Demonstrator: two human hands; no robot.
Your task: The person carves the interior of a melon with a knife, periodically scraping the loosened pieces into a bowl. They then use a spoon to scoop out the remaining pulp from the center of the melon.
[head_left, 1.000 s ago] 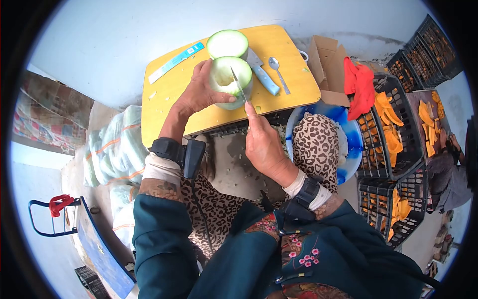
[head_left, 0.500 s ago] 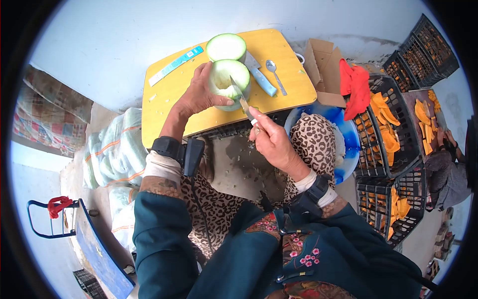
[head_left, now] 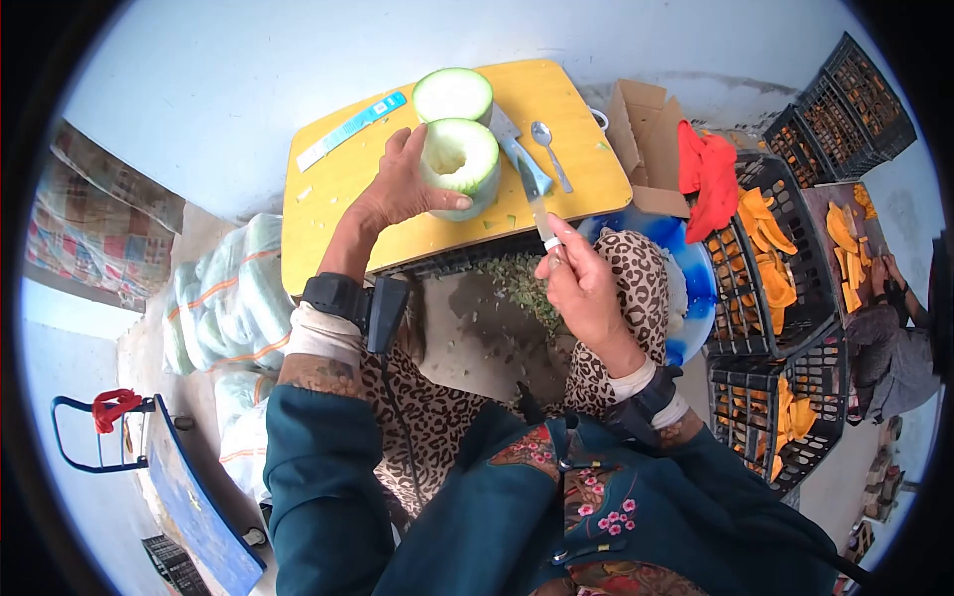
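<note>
On the yellow table, my left hand holds the near piece of pale green melon by its left side; its top is cut and a hollow shows in the middle. My right hand is closed round the handle of a small knife, its blade pointing up and away, just right of the melon. Behind stands a second melon piece with a flat white top. A blue-handled knife, partly hidden by the small knife, and a spoon lie to the right. A blue-and-white long strip lies left.
Below the table's right edge is a blue basin. Black crates of orange pieces stand at the right, with a red cloth and cardboard box. Another person is at far right. Wrapped bundles lie left.
My right hand has drawn the small knife out of the melon, moving right and down. The hollow in the melon's top is now uncovered. My left hand stays on the melon.
</note>
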